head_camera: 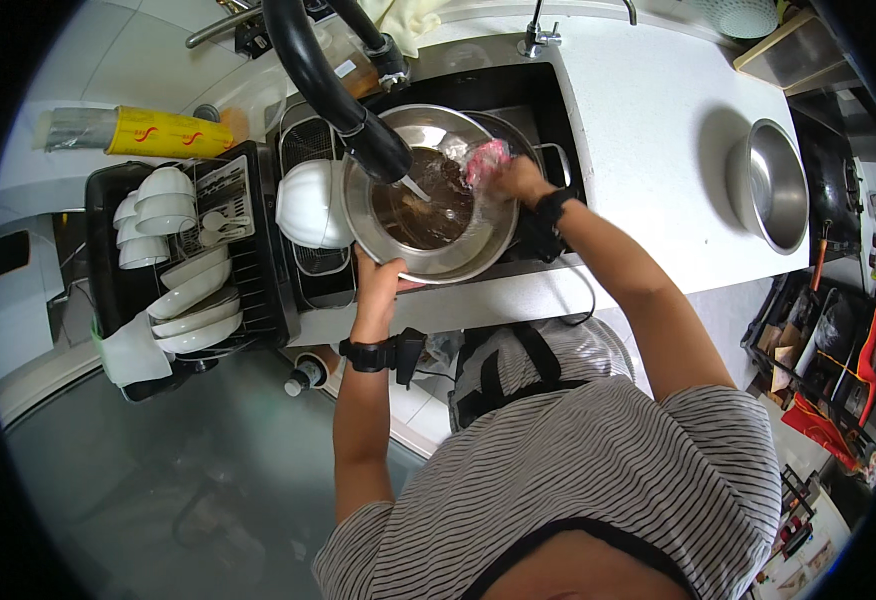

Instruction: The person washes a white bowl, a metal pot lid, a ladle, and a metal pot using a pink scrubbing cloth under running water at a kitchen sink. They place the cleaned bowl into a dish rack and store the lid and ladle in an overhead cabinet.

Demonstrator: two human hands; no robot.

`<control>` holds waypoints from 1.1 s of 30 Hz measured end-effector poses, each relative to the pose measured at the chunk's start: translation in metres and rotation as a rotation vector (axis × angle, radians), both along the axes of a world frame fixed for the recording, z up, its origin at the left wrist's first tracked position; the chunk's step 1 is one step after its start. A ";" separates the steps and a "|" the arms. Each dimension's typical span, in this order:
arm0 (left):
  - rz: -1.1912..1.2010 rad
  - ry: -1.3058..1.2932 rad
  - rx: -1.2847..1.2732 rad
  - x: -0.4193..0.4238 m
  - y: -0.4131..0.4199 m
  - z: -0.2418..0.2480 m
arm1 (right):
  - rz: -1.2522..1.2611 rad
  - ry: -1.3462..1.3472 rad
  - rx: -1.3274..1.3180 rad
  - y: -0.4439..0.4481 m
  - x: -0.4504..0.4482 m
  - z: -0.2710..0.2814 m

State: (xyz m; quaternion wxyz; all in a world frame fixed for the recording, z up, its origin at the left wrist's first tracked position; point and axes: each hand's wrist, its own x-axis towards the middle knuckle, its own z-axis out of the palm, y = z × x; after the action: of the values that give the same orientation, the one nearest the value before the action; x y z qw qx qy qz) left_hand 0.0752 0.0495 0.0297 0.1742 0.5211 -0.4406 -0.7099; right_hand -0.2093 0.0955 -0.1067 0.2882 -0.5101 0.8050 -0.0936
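Note:
A wide stainless steel pan (445, 266) is tilted over the sink, its inner bottom dark brown under water. My left hand (378, 281) grips its near rim at the lower left, thumb over the edge. In my right hand (517, 180) is a pink scrubbing cloth or sponge (487, 161), blurred, at the pan's inner right wall. Water runs from the black faucet (378, 150) into the pan. Behind the pan, another metal pot (532, 139) with a loop handle is partly hidden in the black sink (535, 82).
White bowls (310, 202) rest on a wire basket left of the pan. Farther left, a black dish rack (280, 300) holds bowls, plates and spoons. On the white counter (655, 150) at right stands a steel basin (768, 187). A small chrome tap (535, 37) rises behind the sink.

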 end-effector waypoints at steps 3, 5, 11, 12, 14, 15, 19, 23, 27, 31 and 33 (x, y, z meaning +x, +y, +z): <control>-0.026 0.101 0.108 -0.008 0.008 -0.004 | -0.235 0.193 -0.153 -0.022 -0.016 0.045; -0.017 0.102 0.122 -0.015 0.014 -0.009 | -0.155 0.414 -0.335 -0.031 -0.007 0.068; 0.026 0.087 0.125 -0.023 0.022 -0.017 | -0.021 0.024 0.031 -0.031 0.041 0.054; 0.043 0.086 0.112 -0.023 0.023 -0.019 | 0.057 -0.091 0.101 -0.034 0.039 0.047; 0.020 0.036 0.073 -0.022 0.025 -0.022 | 0.049 -0.374 0.040 -0.043 0.038 0.037; 0.015 0.057 0.032 -0.021 0.026 -0.024 | -0.047 -0.523 -0.175 -0.048 0.042 0.036; -0.035 0.098 0.036 -0.023 0.021 -0.033 | 0.284 -0.505 -0.518 -0.057 0.069 0.055; 0.038 0.075 0.109 -0.025 0.018 -0.032 | 0.417 -0.824 -0.393 -0.024 0.102 0.089; 0.091 0.097 0.067 -0.022 0.008 -0.021 | 0.693 -0.705 0.187 0.006 0.075 0.101; 0.110 0.079 0.066 -0.024 0.003 -0.012 | 0.833 -0.136 0.184 0.022 0.027 0.079; 0.072 0.079 0.094 -0.027 0.007 -0.009 | 0.665 0.278 0.344 0.009 0.028 0.061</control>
State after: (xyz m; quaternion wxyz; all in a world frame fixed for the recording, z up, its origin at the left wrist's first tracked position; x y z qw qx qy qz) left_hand 0.0484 0.0569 0.0203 0.1923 0.5158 -0.3806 -0.7430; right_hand -0.1817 0.1044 -0.0458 0.2724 -0.6951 0.6310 0.2108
